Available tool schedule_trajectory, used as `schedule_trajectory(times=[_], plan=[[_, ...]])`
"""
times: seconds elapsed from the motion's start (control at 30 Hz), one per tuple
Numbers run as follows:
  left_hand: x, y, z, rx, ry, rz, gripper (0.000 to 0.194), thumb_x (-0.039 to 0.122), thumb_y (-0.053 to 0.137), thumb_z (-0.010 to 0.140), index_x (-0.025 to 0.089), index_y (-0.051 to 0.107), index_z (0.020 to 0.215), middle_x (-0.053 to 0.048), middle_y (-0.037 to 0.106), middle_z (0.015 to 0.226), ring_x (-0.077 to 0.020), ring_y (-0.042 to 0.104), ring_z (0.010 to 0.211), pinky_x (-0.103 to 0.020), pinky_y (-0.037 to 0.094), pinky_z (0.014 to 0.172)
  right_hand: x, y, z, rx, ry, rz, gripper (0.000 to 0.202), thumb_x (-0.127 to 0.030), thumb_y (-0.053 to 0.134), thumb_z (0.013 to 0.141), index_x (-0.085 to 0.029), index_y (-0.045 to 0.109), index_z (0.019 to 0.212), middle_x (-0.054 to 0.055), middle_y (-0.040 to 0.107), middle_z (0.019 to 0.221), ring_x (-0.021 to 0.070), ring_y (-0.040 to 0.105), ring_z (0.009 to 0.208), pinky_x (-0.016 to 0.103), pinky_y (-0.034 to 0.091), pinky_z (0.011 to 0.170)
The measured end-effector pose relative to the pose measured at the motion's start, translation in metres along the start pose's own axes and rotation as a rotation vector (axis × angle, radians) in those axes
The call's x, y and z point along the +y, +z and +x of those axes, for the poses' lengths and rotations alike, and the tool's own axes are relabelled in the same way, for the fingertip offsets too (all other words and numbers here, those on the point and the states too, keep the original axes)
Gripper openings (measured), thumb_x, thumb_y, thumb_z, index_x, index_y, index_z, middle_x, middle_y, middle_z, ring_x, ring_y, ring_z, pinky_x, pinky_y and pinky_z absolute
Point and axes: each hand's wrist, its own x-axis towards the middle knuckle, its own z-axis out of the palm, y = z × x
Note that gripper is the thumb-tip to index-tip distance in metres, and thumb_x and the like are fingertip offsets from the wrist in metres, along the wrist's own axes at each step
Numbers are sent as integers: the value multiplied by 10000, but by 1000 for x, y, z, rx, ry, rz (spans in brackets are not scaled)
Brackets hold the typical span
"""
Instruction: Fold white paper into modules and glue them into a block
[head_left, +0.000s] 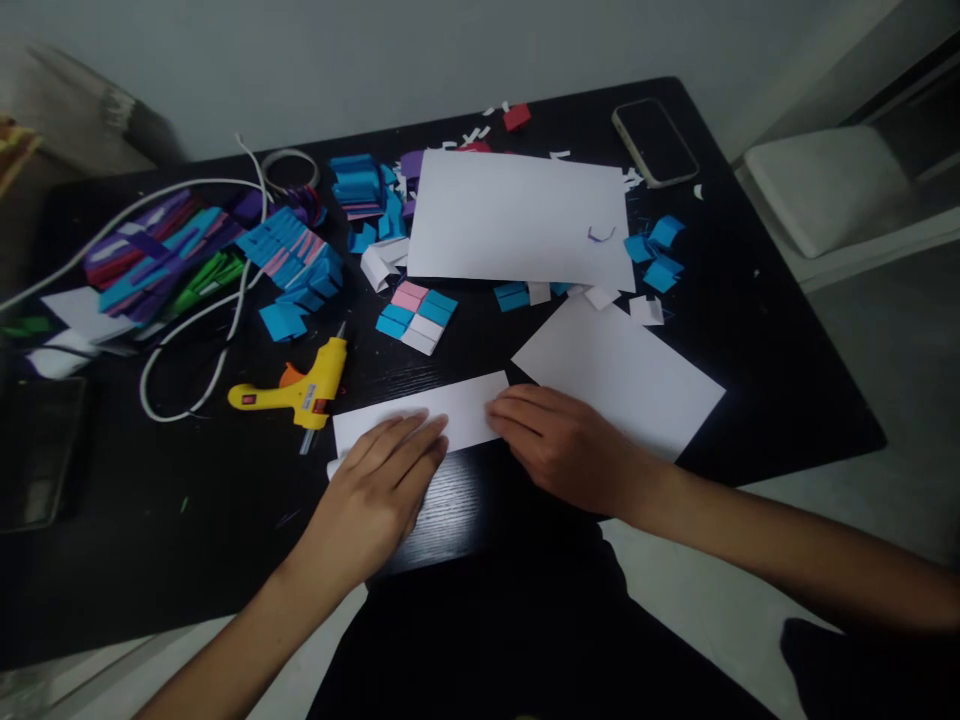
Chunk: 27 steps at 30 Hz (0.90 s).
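Paper strip (450,408) lies lengthwise left-to-right at frame centre, left hand (386,480) and right hand (559,445) pressing flat-fingered on its ends.

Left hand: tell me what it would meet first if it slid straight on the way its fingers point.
The left hand points up-right along the white paper strip; it would probably meet the right hand fingertips first.

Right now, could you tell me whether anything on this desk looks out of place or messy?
Yes: small white paper scraps lie scattered along the far edge of the black table, and the white cable loops loosely beside the glue gun. The strip under both hands lies flat.
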Motion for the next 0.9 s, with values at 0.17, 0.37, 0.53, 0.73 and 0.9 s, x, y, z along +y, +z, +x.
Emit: schedule_trajectory(times=[0.17, 0.37, 0.53, 0.73, 0.9], plan=[[0, 1, -1, 8, -21, -1, 294, 51, 582, 964, 114, 700, 1225, -132, 705, 1351, -310, 651, 1262, -528, 577, 1050, -17, 8, 7, -6, -118, -46, 341, 48, 484, 971, 2, 706, 1226, 182, 741, 1265, 241, 697, 1212, 356, 582, 1076], [-12, -9, -16, 15, -5, -12, 319, 60, 599, 972, 88, 668, 1282, -143, 697, 1365, -292, 660, 1250, -510, 579, 1048, -18, 13, 3, -3, -77, -12, 366, 73, 474, 950, 14, 701, 1231, 174, 739, 1276, 248, 695, 1222, 361, 580, 1090], [-20, -14, -29, -2, -18, -30, 373, 70, 604, 973, 117, 645, 1341, -137, 679, 1396, -289, 646, 1279, -500, 575, 1054, -21, 17, 12, -27, -14, 41, 269, -6, 532, 970, -29, 726, 1155, 183, 756, 1176, 260, 709, 1118, 393, 619, 986], [-22, -14, -34, 23, -44, -96, 357, 83, 610, 981, 126, 648, 1333, -130, 683, 1388, -261, 643, 1282, -458, 581, 1048, -28, 15, 30, -63, -28, 0, 232, -44, 521, 998, -64, 738, 1076, 179, 748, 1135, 280, 690, 1083, 390, 618, 852], [-23, -9, -41, 19, -56, -118, 361, 86, 598, 992, 128, 634, 1349, -128, 668, 1411, -252, 615, 1321, -454, 557, 1085, -28, 18, 33, -66, -158, 65, 279, -11, 499, 998, -32, 720, 1169, 168, 748, 1229, 255, 700, 1145, 381, 608, 952]])
